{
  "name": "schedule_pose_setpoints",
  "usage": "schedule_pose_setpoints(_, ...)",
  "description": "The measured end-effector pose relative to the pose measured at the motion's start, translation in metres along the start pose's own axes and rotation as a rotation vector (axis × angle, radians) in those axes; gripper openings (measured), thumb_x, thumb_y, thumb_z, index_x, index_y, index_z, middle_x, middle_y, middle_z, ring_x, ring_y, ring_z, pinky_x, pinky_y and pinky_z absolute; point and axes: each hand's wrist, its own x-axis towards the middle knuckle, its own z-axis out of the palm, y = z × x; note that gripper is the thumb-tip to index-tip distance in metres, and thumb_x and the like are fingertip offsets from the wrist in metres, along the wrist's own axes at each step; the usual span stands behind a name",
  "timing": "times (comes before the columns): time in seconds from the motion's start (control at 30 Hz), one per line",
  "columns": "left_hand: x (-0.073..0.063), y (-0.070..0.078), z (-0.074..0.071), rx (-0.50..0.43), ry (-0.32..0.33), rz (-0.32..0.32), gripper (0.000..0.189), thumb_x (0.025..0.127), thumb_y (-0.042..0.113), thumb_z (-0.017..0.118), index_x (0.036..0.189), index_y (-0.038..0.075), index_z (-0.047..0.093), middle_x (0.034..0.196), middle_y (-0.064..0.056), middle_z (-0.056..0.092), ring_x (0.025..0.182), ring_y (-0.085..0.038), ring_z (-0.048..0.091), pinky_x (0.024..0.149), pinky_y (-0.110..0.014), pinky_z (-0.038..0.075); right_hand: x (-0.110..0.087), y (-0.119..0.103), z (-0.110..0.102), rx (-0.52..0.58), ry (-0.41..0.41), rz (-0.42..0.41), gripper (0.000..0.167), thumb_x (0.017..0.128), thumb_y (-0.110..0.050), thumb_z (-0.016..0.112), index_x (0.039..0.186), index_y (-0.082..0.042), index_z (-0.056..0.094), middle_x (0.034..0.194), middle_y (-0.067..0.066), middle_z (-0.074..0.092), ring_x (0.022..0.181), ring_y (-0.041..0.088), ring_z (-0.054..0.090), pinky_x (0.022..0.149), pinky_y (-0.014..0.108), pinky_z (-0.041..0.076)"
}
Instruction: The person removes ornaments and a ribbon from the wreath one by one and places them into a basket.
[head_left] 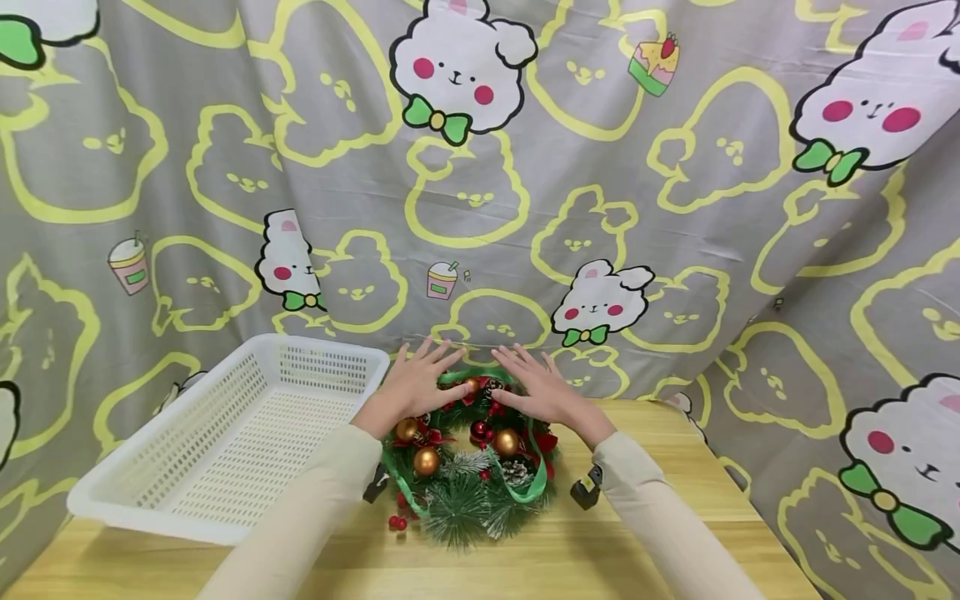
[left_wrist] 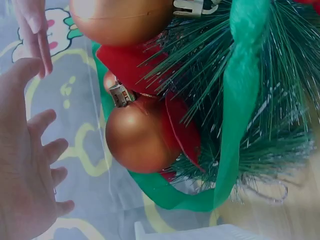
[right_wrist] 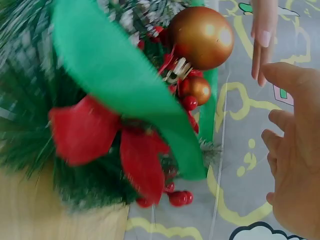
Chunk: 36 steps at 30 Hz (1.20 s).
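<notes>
1. We have a patterned curtain (head_left: 476,212) as backdrop, behind a wooden table (head_left: 585,550).
2. On the table's left side we see a white basket (head_left: 150,527) with nothing in it.
3. Just right of the basket, the wreath (head_left: 457,500) lies on the table, below our two hands. We judge the step in hand to be tending to the wreath, perhaps its placement or trim. To shift it, our next move would call for bringing both hands down to its sides and curling the fingers round the greenery.
4. Our left hand (head_left: 416,383) and right hand (head_left: 551,393) reach over its far part, one on each side, thumbs pointing inward. The fingers are straight and spread apart, clamped on nothing; the wrist views show a gap between each hand and the trimmings.
5. A green ribbon (left_wrist: 240,90) curves over the wreath; adjusting it would call for a light pinch.
6. Among the needles we see gold balls (head_left: 427,461).
7. Smallest are red berries (head_left: 393,522) at the near-left edge.
</notes>
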Motion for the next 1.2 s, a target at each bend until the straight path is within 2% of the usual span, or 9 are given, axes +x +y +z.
schedule_pose_setpoints(0.23,-0.008,0.006,-0.007,-0.044,-0.014,0.031,0.074,0.100,0.069,0.041,0.162,0.034,0.025,0.170,-0.004,0.022,0.159,-0.035,0.009,0.122,-0.068,0.006,-0.017,0.006,-0.003,-0.039,-0.008,-0.052,0.069,0.105,-0.049,0.051,0.163,-0.024,0.024,0.170,0.003,0.021,0.160,0.030,0.010,0.122,0.067,0.003)
schedule_pose_setpoints(0.4,-0.016,0.015,-0.013,-0.089,-0.009,0.064,0.073,0.099,0.069,0.043,0.162,0.035,0.026,0.170,-0.003,0.023,0.159,-0.033,0.009,0.123,-0.067,0.004,-0.030,0.014,0.002,-0.047,0.005,-0.091,0.066,0.105,-0.043,0.053,0.162,-0.020,0.030,0.169,0.009,0.025,0.158,0.034,0.015,0.121,0.069,0.006)
schedule_pose_setpoints(0.7,-0.030,0.029,-0.013,-0.118,0.036,0.137,0.072,0.098,0.066,0.049,0.160,0.032,0.034,0.165,-0.004,0.036,0.157,-0.034,0.023,0.123,-0.066,0.011,-0.046,0.027,0.011,-0.068,0.061,-0.146,0.061,0.105,-0.041,0.053,0.159,-0.017,0.037,0.166,0.008,0.032,0.156,0.036,0.023,0.120,0.069,0.012)
schedule_pose_setpoints(0.9,-0.035,0.039,-0.007,-0.102,0.066,0.186,0.071,0.098,0.065,0.052,0.158,0.029,0.039,0.159,-0.004,0.045,0.153,-0.032,0.031,0.122,-0.064,0.017,-0.051,0.032,0.017,-0.086,0.077,-0.156,0.064,0.103,-0.043,0.056,0.158,-0.016,0.039,0.166,0.007,0.034,0.155,0.035,0.025,0.119,0.070,0.016)
schedule_pose_setpoints(1.07,-0.039,0.048,0.002,-0.102,0.079,0.240,0.067,0.099,0.060,0.054,0.156,0.027,0.042,0.154,-0.004,0.051,0.149,-0.031,0.039,0.121,-0.063,0.023,-0.056,0.034,0.022,-0.107,0.098,-0.170,0.066,0.099,-0.040,0.064,0.157,-0.015,0.042,0.164,0.009,0.037,0.154,0.037,0.029,0.118,0.070,0.018)
schedule_pose_setpoints(1.2,-0.041,0.055,0.012,-0.104,0.100,0.292,0.062,0.100,0.056,0.056,0.152,0.023,0.048,0.150,-0.005,0.055,0.145,-0.029,0.044,0.119,-0.060,0.028,-0.059,0.036,0.026,-0.124,0.098,-0.188,0.066,0.099,-0.042,0.063,0.155,-0.012,0.044,0.162,0.012,0.039,0.153,0.037,0.030,0.119,0.069,0.019)
